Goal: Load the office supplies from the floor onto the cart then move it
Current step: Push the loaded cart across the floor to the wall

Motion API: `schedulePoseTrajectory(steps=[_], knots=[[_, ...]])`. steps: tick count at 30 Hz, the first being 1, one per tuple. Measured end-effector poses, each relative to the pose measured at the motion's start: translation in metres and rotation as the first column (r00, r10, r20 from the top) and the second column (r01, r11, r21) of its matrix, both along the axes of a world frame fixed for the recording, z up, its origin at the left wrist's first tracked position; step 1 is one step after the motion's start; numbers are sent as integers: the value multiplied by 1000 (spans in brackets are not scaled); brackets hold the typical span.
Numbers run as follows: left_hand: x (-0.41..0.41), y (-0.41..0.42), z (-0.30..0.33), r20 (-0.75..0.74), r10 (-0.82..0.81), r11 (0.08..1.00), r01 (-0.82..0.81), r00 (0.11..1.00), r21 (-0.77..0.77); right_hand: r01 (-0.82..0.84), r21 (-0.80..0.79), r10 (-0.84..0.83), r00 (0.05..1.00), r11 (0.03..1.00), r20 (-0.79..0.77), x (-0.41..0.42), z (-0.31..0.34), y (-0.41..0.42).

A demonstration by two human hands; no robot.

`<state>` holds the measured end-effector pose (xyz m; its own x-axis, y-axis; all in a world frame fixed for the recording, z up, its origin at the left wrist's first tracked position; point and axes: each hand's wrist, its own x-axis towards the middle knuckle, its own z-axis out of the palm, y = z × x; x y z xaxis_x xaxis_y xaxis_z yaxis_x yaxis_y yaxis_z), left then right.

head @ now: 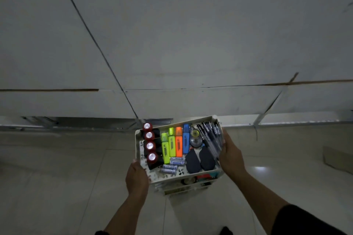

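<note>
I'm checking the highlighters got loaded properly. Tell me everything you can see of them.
Four highlighters lie flat, side by side, in the cart's top tray: two yellow-green on the left, then an orange, then a shorter-looking blue one. They look like chunky plastic, caps on, pointing away from the person, with dark print on the bodies. Red-capped black cylinders sit to their left, a tape dispenser to their right, small batteries at their near ends. Neither hand touches them.

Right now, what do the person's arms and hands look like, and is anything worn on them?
Both forearms are bare, and the left hand and right hand wear no gloves. A dark short sleeve covers the right upper arm. No watch or rings are visible.
</note>
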<state>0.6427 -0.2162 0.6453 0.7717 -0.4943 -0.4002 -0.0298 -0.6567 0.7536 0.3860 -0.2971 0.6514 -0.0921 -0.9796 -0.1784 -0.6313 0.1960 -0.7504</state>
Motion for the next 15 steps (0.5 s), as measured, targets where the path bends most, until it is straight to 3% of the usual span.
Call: schedulePoseTrajectory(steps=[8, 15], knots=[[-2, -54, 16, 28, -132, 991, 132, 991, -18, 136, 4, -136, 988, 991, 67, -10, -1, -2], [25, -110, 16, 28, -283, 958, 284, 959, -39, 362, 36, -364, 928, 931, 76, 17, -12, 2]])
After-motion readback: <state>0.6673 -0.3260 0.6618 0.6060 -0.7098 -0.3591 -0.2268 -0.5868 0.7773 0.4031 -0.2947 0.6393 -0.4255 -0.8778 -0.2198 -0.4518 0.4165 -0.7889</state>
